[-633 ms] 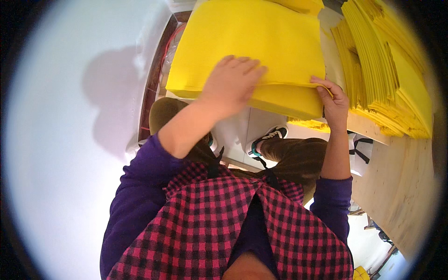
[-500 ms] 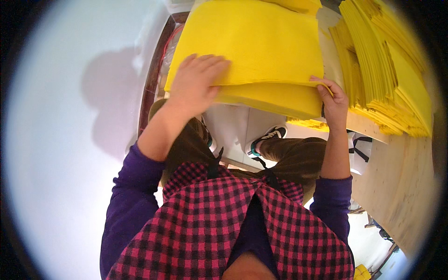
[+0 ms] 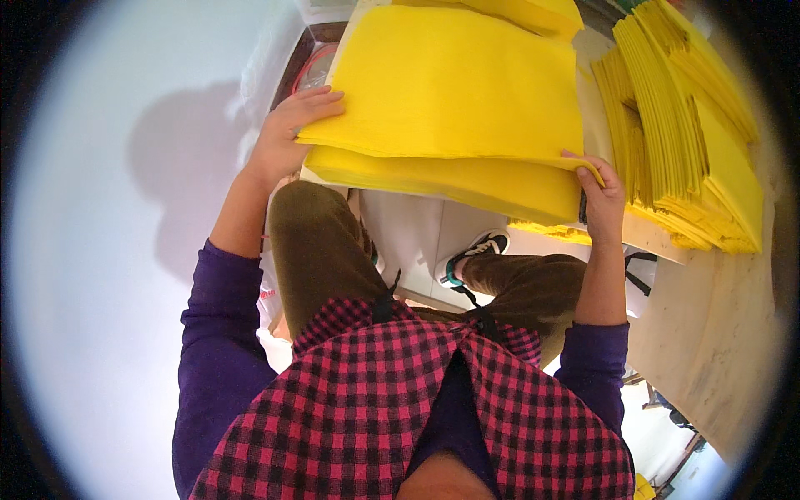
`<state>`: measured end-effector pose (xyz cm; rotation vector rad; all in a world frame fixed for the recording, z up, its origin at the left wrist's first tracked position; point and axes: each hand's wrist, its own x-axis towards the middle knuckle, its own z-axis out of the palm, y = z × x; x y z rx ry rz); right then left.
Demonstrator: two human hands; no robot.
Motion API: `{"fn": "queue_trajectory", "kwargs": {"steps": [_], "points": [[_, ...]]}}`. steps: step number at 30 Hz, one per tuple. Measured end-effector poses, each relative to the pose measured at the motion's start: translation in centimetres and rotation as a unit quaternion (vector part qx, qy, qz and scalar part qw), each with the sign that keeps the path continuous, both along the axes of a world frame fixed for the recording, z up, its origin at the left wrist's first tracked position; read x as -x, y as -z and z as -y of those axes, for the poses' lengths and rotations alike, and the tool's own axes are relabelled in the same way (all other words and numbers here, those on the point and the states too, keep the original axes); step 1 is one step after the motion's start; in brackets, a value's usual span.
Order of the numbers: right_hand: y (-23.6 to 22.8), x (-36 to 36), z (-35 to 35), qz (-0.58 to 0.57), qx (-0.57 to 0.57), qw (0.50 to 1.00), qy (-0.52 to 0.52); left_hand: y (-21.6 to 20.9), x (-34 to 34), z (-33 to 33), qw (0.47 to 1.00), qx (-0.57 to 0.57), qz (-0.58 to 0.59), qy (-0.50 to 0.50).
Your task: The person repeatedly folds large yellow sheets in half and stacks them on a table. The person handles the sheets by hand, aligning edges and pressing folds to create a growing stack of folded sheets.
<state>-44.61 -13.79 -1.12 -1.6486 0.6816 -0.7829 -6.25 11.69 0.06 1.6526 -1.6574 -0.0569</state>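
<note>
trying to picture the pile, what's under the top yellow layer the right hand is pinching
Under the top yellow layer, more yellow material shows along the near side. Whatever lies farther back beneath is covered.

Pale wooden table [image 3: 700, 333] with upright-edged piles of yellow sheets [image 3: 667, 125] atop.

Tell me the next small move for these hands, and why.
Probably firm up the left hand on the near left corner of the upper yellow layer: its fingers lie at that edge, the right hand pinches the near right corner, and the near edge stands apart from the yellow stack beneath.
</note>
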Motion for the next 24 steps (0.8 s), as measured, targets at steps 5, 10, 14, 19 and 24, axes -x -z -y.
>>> {"fn": "queue_trajectory", "kwargs": {"steps": [5, 10, 14, 19, 24], "points": [[0.0, 0.2, 0.2, -0.002, 0.047, 0.999, 0.026, -0.3, -1.2, 0.4, 0.999, -0.026, -0.016, 0.039], [0.0, -0.4, 0.7, 0.02, 0.027, 0.996, 0.082, -0.4, -1.9, 0.5, 0.987, -0.078, -0.141, -0.018], [-0.7, -1.2, 1.3, 0.004, 0.018, 0.996, 0.09, -0.2, -1.6, 1.0, 0.956, -0.116, -0.26, -0.07], [-1.9, -2.5, 2.1, -0.008, 0.007, 0.996, 0.093, 0.0, -0.5, 1.3, 0.907, -0.077, -0.408, -0.069], [-2.1, -3.6, 2.5, 0.011, -0.02, 0.996, 0.09, 0.1, -0.5, 2.1, 0.869, -0.056, -0.482, -0.092]]}}
